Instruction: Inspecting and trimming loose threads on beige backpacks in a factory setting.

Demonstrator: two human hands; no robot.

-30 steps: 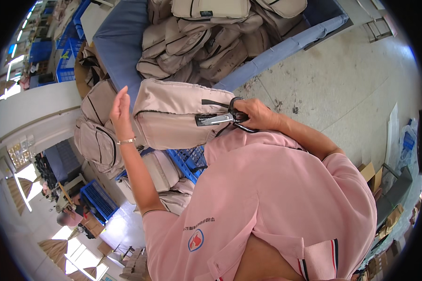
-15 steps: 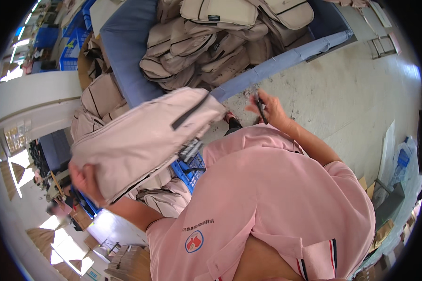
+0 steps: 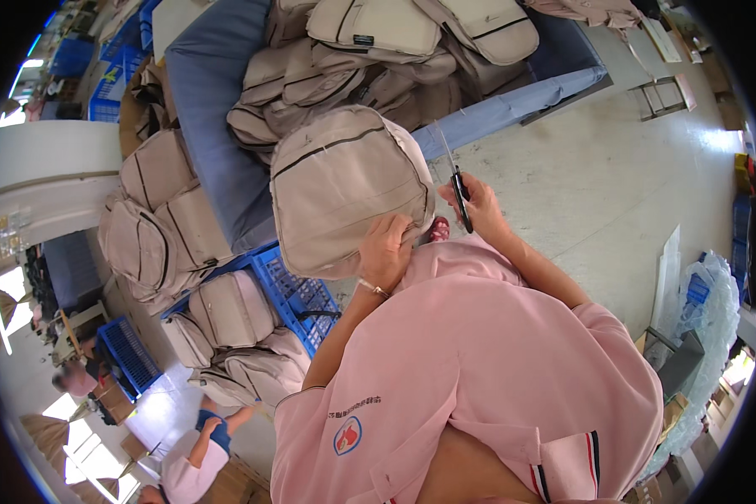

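Observation:
A beige backpack [image 3: 349,189] with a dark zip line hangs in front of me, its broad face turned up. Near its lower right edge, my left hand [image 3: 385,250] grips the fabric with bent fingers. My right hand [image 3: 479,208] is closed around black-handled scissors [image 3: 461,197], whose thin metal blades point up and away. The blades are just right of the backpack, apart from it.
Beyond the backpack, a blue padded bin [image 3: 214,109] holds a heap of similar bags. More beige bags [image 3: 155,227] are piled at left, some in a blue plastic crate [image 3: 298,290]. Another person [image 3: 195,458] is at lower left. A metal frame [image 3: 665,99] stands far right.
The backpack has swung from the left to the centre and turned its broad face up. My left hand has moved right to its near edge. The scissors blades now point away.

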